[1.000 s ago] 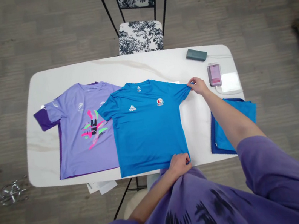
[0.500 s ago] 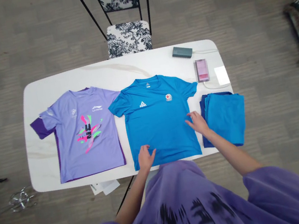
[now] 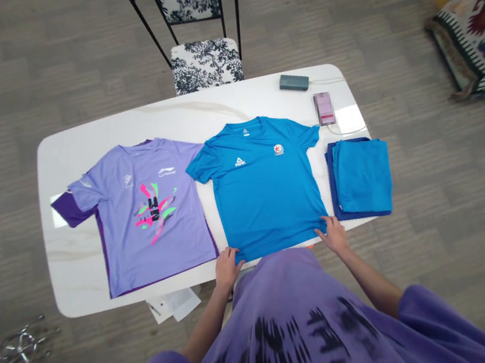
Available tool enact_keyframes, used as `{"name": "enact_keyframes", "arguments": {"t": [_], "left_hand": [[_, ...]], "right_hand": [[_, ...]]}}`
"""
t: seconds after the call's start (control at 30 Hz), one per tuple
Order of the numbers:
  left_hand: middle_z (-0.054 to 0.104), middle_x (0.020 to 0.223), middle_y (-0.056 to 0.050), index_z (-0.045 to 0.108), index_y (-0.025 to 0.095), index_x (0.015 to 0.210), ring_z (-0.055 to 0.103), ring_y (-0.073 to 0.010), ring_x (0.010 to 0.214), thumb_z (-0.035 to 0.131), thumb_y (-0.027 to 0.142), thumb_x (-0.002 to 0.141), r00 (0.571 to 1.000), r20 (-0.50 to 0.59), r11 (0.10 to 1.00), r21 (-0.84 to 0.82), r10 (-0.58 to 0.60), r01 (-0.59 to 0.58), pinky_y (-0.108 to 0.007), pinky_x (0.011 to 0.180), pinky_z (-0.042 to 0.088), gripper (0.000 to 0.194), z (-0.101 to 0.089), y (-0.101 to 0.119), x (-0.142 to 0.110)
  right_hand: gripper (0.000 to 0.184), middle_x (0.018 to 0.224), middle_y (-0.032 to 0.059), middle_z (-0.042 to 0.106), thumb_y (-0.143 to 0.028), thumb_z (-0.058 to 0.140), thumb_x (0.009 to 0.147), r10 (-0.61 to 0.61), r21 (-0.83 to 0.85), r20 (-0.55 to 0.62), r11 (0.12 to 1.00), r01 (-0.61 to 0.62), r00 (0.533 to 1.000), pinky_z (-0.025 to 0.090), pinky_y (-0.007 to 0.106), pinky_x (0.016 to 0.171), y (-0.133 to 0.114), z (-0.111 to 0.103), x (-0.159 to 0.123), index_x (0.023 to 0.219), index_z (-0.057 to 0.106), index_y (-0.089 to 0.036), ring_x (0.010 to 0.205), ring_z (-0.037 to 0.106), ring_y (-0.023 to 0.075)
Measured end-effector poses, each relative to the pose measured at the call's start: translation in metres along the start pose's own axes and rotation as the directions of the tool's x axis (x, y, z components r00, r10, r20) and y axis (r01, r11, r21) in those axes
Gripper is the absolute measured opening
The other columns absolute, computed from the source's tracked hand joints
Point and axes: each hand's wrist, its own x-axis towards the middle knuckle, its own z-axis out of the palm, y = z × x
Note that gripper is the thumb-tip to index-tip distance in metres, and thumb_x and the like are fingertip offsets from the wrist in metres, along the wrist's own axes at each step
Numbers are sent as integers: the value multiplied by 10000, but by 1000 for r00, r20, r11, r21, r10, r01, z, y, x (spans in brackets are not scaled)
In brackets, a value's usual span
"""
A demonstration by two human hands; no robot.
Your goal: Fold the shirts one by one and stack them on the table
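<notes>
A blue short-sleeved T-shirt (image 3: pixel 267 193) lies flat and face up on the white table (image 3: pixel 77 265), its neck toward the far edge. My left hand (image 3: pixel 228 269) rests at its lower left corner, thumb and fingers apart. At the lower right corner, my right hand (image 3: pixel 335 235) touches the hem, also with thumb and fingers apart. Both hands are open, with no fabric visibly pinched. To the left is a light purple T-shirt (image 3: pixel 128 237) with a bright printed pattern, laid over a darker purple one (image 3: pixel 71 208). Folded blue cloth (image 3: pixel 363 177) is stacked on the right.
A grey box-like device (image 3: pixel 293 82) with a cable and a blurred-out phone-like object (image 3: pixel 324 109) lie at the back right. A patterned chair (image 3: pixel 206 63) stands beyond the table. Papers (image 3: pixel 174 304) show below the near edge, and a patterned rug-like cloth (image 3: pixel 479 36) is at the right.
My left hand has moved down and left to the blue T-shirt's lower corner. My right hand has come down from the shirt's right side to its other lower corner.
</notes>
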Motion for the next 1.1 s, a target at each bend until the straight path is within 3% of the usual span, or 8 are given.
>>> {"name": "enact_keyframes", "arguments": {"t": [0.17,0.3,0.4,0.6,0.77,0.87,0.97,1.1], "left_hand": [[741,1273,-56,726,297,1159,657,-307,1231,658,281,1067,1000,-12,996,-94,-12,11,-421,1113,478,116,-4,-13,-17],[754,1234,-51,732,292,1078,703,-280,1193,609,337,1102,992,-95,976,-211,-82,60,-400,1112,527,133,0,-5,-37],[768,1240,-44,721,290,1053,711,-270,1241,595,374,1096,973,-160,946,-303,-166,112,-395,1131,552,158,5,6,-57],[790,1103,-50,662,275,1015,757,-291,1149,539,402,1045,915,-181,861,-442,-361,253,-412,975,607,180,18,26,-89],[755,954,-21,623,264,924,736,-288,1021,675,433,919,893,-150,837,-442,-424,322,-397,923,561,177,16,34,-93],[746,1012,-31,631,244,1011,699,-272,1042,713,482,954,883,-191,849,-419,-429,322,-377,953,545,258,-9,30,-76],[734,1108,-25,599,206,1178,660,-209,1008,642,479,1082,866,-275,871,-394,-417,293,-339,982,539,293,-58,18,-38],[694,1158,-7,504,165,1309,579,-136,972,518,404,1200,842,-425,929,-304,-332,212,-293,995,529,263,-148,-11,39]], "right_hand": [[397,1103,111,800,-655,483,886,64,-68,-16,996,-65,998,683,767,913,2,-21,-6,1148,669,-421,1208,855,509],[344,804,94,771,-668,421,911,43,-90,7,995,-42,999,695,623,728,7,-33,-5,880,640,-404,904,899,430],[337,647,16,695,-655,464,817,74,-66,-10,995,-75,997,677,608,675,14,-37,-5,733,518,-333,756,877,405],[322,577,-12,688,-621,440,821,-22,-8,-16,1000,22,1000,650,581,624,33,-36,-26,676,482,-336,681,863,391],[261,536,7,645,-587,413,856,-245,44,-46,968,247,968,636,587,539,46,-36,-45,724,508,-383,536,787,395],[244,699,44,723,-620,431,835,-66,27,-81,997,69,994,699,705,728,45,-37,-51,800,497,-388,813,875,461],[269,910,67,776,-641,462,844,-18,58,-115,998,25,993,688,786,893,33,-30,-55,866,457,-372,1101,867,517],[249,938,52,787,-600,443,935,-57,90,-55,994,62,997,709,658,832,-7,4,-66,882,509,-366,970,874,433]]}}
